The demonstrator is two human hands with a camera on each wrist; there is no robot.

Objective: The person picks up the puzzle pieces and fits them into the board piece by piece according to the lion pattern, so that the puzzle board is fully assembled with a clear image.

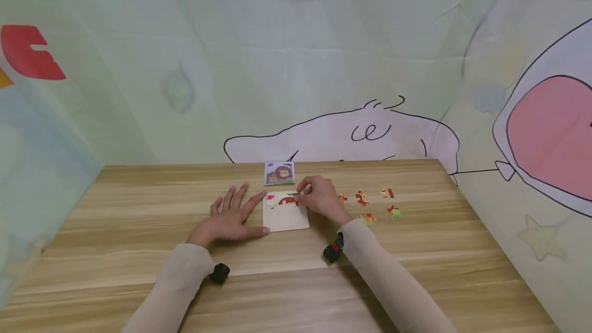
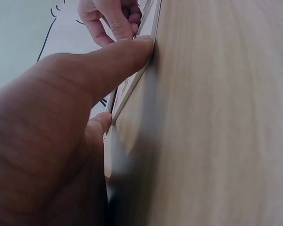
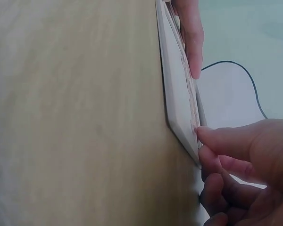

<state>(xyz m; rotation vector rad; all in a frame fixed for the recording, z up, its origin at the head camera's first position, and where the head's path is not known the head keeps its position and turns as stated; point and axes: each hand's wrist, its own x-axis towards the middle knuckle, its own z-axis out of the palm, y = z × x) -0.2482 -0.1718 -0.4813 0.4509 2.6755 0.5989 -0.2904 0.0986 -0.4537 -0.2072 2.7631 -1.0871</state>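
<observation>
A pale wooden puzzle board (image 1: 287, 220) lies on the table, its top strip filled with joined picture pieces (image 1: 279, 201). My left hand (image 1: 229, 220) is spread flat at the board's left side, thumb at the lower corner and forefinger at the upper one. Over the upper right corner, my right hand (image 1: 322, 200) pinches a puzzle piece between thumb and forefinger, mostly hidden by the fingertips. In the right wrist view, the right thumb (image 3: 231, 140) sits right at the board's (image 3: 181, 101) edge. The left wrist view shows the left thumb (image 2: 118, 56) along the near edge.
Several loose puzzle pieces (image 1: 362, 198) lie right of the board, some partly behind the right hand. A square lion picture card (image 1: 279, 173) lies just behind the board. The wooden table (image 1: 115, 209) meets a printed cloth wall (image 1: 194, 66) at its back edge.
</observation>
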